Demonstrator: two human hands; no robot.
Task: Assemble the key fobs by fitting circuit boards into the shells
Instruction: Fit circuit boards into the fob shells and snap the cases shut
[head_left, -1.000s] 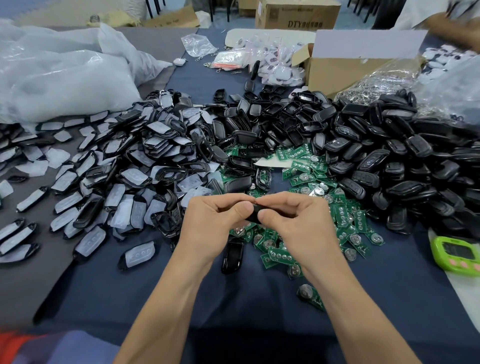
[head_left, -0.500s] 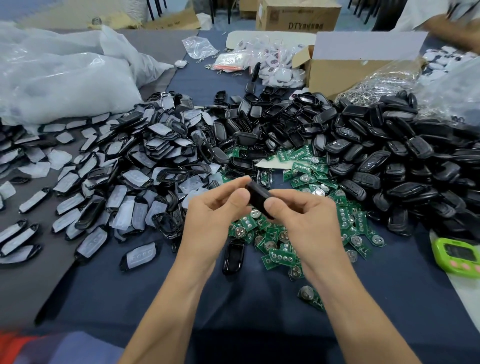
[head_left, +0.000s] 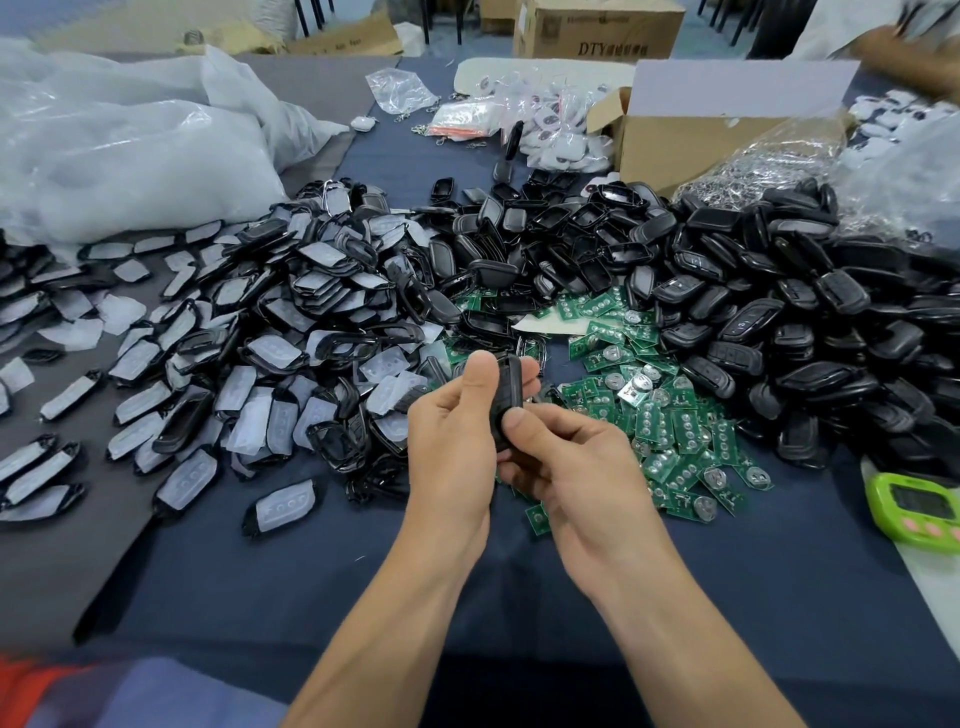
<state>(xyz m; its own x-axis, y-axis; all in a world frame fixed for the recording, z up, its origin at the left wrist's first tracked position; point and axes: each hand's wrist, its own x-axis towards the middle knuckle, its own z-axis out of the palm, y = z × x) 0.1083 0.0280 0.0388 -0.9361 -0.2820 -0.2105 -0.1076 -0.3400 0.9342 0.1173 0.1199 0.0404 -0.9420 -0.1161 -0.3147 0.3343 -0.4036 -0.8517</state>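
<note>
1. Head view: holding one black key fob shell (head_left: 511, 387) in both hands, raised over the blue table cloth (head_left: 727, 597), close to upright with a narrow edge toward the camera
2. Gripping its upper part with the left hand (head_left: 457, 426), thumb on the near side at the top, fingertips showing behind it
3. Pinching its lower end with the right hand (head_left: 576, 467), thumb tip pressed on the edge, other fingers curled underneath
4. Cannot tell whether a board sits inside the held shell
5. Just beyond the hands, lying in a loose heap on the cloth: green circuit boards (head_left: 649, 415) bearing round silver cells
6. Right of the boards, a heap of black shells (head_left: 779, 322); left of them, shell halves with white button pads (head_left: 291, 332) spilling onto a grey mat (head_left: 52, 571)
7. At the far right edge, a green timer (head_left: 914, 504); farther back, an open cardboard box (head_left: 691, 135); far left, white plastic bags (head_left: 119, 156)
</note>
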